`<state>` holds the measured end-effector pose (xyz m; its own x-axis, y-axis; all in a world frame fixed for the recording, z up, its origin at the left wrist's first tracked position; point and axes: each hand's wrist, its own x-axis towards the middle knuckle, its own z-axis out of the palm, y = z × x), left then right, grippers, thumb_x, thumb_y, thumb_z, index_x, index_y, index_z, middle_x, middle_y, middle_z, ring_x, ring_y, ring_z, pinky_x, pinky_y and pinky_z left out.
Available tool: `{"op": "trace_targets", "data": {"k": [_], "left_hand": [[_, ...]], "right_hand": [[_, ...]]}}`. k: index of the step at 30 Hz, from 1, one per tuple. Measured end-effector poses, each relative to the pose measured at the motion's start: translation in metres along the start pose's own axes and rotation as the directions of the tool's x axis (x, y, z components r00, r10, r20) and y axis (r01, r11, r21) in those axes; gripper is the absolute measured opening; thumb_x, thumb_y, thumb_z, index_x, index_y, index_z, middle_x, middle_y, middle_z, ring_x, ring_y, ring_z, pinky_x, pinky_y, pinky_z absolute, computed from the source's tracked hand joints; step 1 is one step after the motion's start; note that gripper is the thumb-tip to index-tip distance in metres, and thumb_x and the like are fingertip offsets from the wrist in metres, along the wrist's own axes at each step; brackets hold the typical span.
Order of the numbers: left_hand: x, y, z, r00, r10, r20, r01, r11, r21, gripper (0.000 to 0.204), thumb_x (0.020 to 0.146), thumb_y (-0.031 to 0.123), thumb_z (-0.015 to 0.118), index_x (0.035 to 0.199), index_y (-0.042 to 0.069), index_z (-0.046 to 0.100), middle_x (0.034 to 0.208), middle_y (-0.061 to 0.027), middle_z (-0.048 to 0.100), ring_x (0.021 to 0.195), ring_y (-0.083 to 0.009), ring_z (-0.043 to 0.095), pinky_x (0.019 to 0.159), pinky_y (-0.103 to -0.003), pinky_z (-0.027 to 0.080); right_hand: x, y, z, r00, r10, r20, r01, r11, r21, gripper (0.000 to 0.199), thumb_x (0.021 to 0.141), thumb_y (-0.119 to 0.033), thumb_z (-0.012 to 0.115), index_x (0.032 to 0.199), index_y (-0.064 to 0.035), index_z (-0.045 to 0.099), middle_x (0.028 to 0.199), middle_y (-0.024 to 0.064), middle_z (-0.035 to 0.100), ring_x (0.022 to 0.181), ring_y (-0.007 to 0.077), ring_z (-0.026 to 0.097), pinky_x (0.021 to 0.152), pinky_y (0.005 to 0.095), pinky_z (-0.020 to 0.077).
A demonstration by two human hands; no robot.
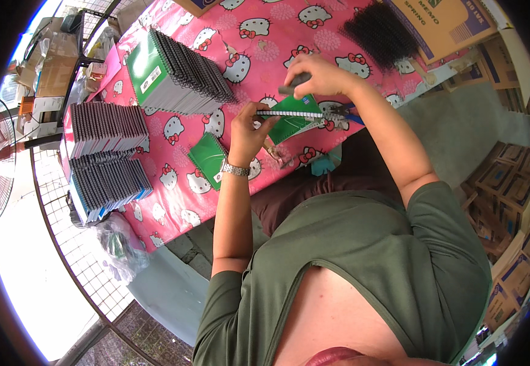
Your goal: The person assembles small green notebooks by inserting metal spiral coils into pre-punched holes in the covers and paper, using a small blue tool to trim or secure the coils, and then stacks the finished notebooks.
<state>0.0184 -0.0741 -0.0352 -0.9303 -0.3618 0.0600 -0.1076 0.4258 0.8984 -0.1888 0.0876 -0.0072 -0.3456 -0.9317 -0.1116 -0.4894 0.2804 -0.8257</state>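
Observation:
My left hand (249,131), with a metal watch at its wrist, is closed on the left end of a green notebook (289,125). The notebook is tilted so its white page edge and bound spine (295,114) face up. Just above it, my right hand (321,76) is closed around a small dark grey block-like piece (295,83), whose exact kind I cannot make out. Blue-handled pliers (353,116) lie by the notebook's right end. Another green spiral notebook (207,160) rests flat on the table, left of my left wrist.
A tall stack of green spiral notebooks (149,70) stands at the back left. More notebook stacks (106,128) sit at the left edge. Black binding coils (380,33) lie far right beside a cardboard box (444,27). A pink patterned cloth (170,174) covers the table.

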Motion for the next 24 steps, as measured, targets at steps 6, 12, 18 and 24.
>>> {"op": "trace_targets", "data": {"k": [6,12,18,24], "left_hand": [[-0.015,0.005,0.008,0.975,-0.146,-0.169,0.074,0.926,-0.369,0.017,0.092,0.002,0.069,0.107,-0.003,0.065,0.09,-0.0058,0.069,0.078,-0.0123,0.068,0.068,-0.023,0.052],[-0.033,0.001,0.018,0.935,-0.25,-0.252,0.159,0.93,-0.331,0.023,0.099,0.018,0.063,0.103,-0.004,0.067,0.083,-0.0051,0.068,0.075,-0.0147,0.07,0.062,-0.023,0.051],[-0.026,0.001,0.036,0.883,-0.037,-0.467,-0.08,0.97,-0.228,0.012,0.093,0.002,0.068,0.103,-0.003,0.063,0.081,-0.0042,0.067,0.075,-0.0085,0.067,0.058,-0.022,0.05],[-0.029,-0.019,0.019,0.942,0.063,-0.33,-0.026,0.993,0.115,0.022,0.091,-0.002,0.067,0.113,0.0,0.063,0.082,-0.0024,0.065,0.071,-0.0046,0.059,0.059,-0.02,0.046]], "right_hand": [[-0.045,0.064,-0.006,0.837,-0.053,-0.544,0.002,0.996,-0.094,0.049,0.082,-0.037,0.075,0.122,-0.011,0.065,0.13,0.0128,0.057,0.124,0.0349,0.051,0.105,0.0444,0.0407],[-0.15,0.035,0.049,0.897,-0.196,-0.397,-0.132,0.738,-0.662,0.047,0.086,-0.023,0.071,0.127,-0.0051,0.06,0.115,0.0121,0.06,0.109,0.0341,0.056,0.096,0.0449,0.0445],[-0.136,-0.013,0.068,0.865,-0.15,-0.478,0.038,0.971,-0.236,0.046,0.082,-0.024,0.075,0.123,-0.0069,0.063,0.103,0.0118,0.06,0.1,0.0316,0.056,0.089,0.042,0.0468],[-0.079,-0.065,0.086,0.857,-0.248,-0.452,0.181,0.966,-0.186,0.046,0.08,-0.025,0.077,0.119,-0.0053,0.064,0.104,0.0099,0.059,0.101,0.0297,0.056,0.091,0.0419,0.0467]]}}
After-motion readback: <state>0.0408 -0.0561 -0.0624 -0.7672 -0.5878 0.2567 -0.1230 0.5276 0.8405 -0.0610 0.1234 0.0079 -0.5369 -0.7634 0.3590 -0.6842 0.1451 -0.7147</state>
